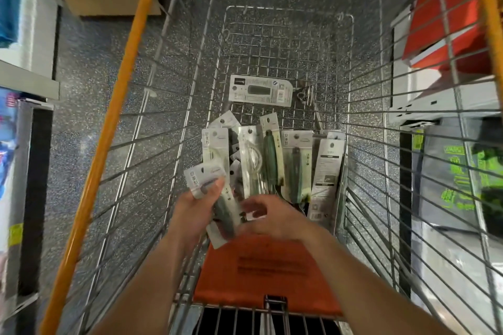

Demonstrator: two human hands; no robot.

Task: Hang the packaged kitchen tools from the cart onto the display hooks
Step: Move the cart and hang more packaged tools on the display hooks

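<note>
The pack [226, 209] in the left hand [196, 212] is a narrow clear sleeve with a white header card, a hang hole at the top and a dark green tool inside. It seems to be more than one pack stacked, though the blur hides how many. The left hand grips it with the thumb over the card and the fingers curled behind, above the near end of the cart [163, 130]. The right hand [275, 219] sits just beside the pack's lower right edge with its fingers curled. I cannot tell whether it grips anything.

The cart's wire walls rise steeply on both sides under orange top rails. The far half of the basket floor is bare grid, open up to the far wall.

The other packs [272, 163] lean in a crowded row against the near end, header cards pointing to the far wall. They hold green or clear tools, and one at the right shows its printed back. A flat pack [260, 89] lies alone near the floor's middle. An orange flap [261, 266] covers the near wall beneath the forearms.
</note>
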